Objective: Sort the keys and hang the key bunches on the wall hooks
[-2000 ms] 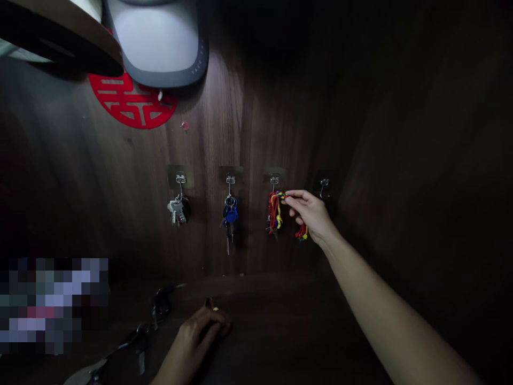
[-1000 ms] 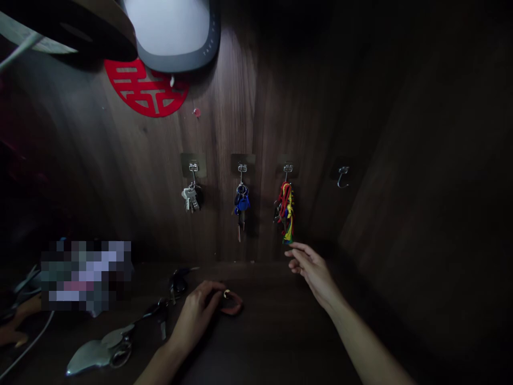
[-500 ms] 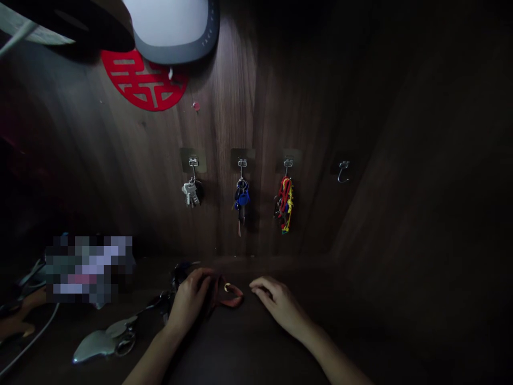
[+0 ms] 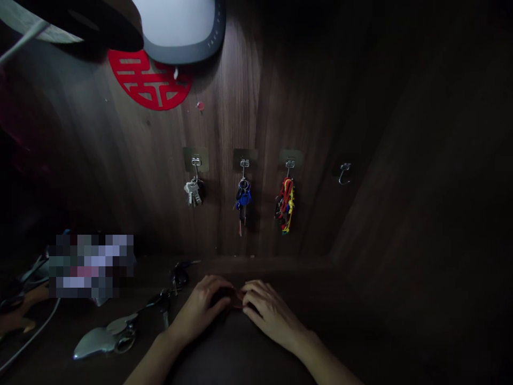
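Note:
Both hands meet over the dark wooden surface around a reddish-brown strap loop [image 4: 236, 297], mostly covered by fingers. My left hand [image 4: 205, 302] is closed on its left side, thumb and fingers pinching it. On the other side, my right hand [image 4: 267, 309] has its bent fingers closed on the strap too. The small ring on the strap does not show clearly. On the back panel hang a bunch of silver keys [image 4: 193, 192], keys with a blue tag [image 4: 245, 197] and a red and yellow cord bunch [image 4: 287, 200].
A bare metal hook [image 4: 343, 174] is at the right of the row. Left of my hands lie black keys [image 4: 180, 274] and a silver keychain [image 4: 95, 342]. Further left are a blurred-out item [image 4: 90, 267] and a white cable [image 4: 42, 336]. A lamp [image 4: 180, 32] overhangs the panel.
My left hand has moved right, away from the black keys, with the strap. My right hand has come left and closed on the strap. The view has shifted slightly.

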`<state>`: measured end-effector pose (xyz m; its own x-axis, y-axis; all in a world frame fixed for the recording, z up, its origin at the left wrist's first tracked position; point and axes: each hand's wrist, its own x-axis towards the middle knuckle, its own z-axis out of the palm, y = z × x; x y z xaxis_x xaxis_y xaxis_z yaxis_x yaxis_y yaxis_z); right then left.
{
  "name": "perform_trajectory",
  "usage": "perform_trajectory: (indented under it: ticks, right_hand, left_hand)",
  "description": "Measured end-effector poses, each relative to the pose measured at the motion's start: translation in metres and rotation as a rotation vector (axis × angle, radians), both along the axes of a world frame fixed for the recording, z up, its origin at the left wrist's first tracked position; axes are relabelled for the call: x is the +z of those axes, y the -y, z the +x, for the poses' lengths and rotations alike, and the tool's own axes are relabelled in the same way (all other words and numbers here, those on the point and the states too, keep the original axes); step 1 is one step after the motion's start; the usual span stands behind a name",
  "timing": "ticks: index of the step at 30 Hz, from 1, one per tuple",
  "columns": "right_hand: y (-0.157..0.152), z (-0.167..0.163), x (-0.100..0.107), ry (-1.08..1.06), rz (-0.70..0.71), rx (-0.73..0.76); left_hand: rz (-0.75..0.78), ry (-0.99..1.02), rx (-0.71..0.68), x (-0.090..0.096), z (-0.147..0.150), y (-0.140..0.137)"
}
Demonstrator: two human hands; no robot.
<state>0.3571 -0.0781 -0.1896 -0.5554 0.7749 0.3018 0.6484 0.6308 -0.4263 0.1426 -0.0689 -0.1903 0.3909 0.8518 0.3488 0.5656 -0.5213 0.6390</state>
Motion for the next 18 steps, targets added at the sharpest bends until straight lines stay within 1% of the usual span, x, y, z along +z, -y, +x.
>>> perform_trajectory:
  ticks: [2, 4, 6, 8, 10, 15, 18]
  right_hand:
    - [0.000, 0.001, 0.000, -0.050, -0.006, -0.002]
    - [0.000, 0.000, 0.001, -0.122, -0.025, -0.004]
    - [0.000, -0.001, 0.002, -0.212, -0.046, -0.026]
    - [-0.002, -0.001, 0.002, -0.303, -0.080, -0.064]
    - [-0.004, 0.000, 0.001, -0.399, -0.157, -0.088]
    - [-0.009, 0.001, -0.003, -0.643, -0.452, -0.083]
    - [-0.011, 0.000, -0.002, -0.704, -0.535, -0.062]
  left_hand:
    - [-0.009, -0.057, -0.087, 0.002, 0.004, 0.005]
    - [-0.016, -0.083, -0.137, 0.003, 0.007, 0.008]
    - [-0.018, -0.073, -0.151, 0.003, 0.009, 0.010]
    - [-0.027, -0.034, -0.130, 0.004, 0.011, 0.009]
    - [-0.049, 0.027, -0.090, 0.006, 0.012, 0.009]
    - [-0.192, 0.238, 0.003, 0.011, 0.012, 0.007]
    - [-0.270, 0.387, 0.004, 0.012, 0.013, 0.007]
